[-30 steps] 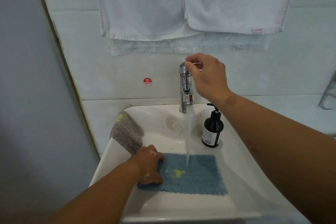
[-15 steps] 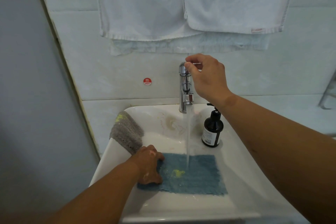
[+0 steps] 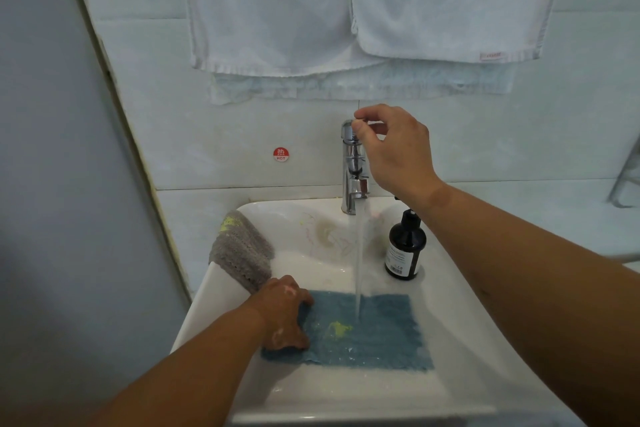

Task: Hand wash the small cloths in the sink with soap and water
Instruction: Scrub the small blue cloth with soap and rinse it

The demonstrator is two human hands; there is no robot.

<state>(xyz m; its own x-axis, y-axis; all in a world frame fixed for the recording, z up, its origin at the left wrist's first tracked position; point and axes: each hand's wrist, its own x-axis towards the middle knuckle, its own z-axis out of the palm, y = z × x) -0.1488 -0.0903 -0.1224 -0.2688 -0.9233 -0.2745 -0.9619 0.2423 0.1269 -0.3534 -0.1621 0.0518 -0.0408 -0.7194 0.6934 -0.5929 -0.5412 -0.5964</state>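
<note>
A blue cloth (image 3: 381, 333) with a yellow stain lies flat in the white sink (image 3: 460, 340). Water runs from the chrome tap (image 3: 351, 166) onto the cloth's middle. My left hand (image 3: 285, 314) presses down on the cloth's left edge, fingers curled over it. My right hand (image 3: 394, 149) is raised at the top of the tap, fingertips pinched on its handle. A grey cloth (image 3: 240, 250) with a yellow stain hangs over the sink's left rim. A dark soap pump bottle (image 3: 405, 246) stands on the sink's back right.
White towels (image 3: 346, 3) hang on the wall above the tap. A red round "HOT" sticker (image 3: 281, 154) is on the tiles left of the tap. A grey wall closes off the left side. A metal frame (image 3: 627, 184) shows at the far right.
</note>
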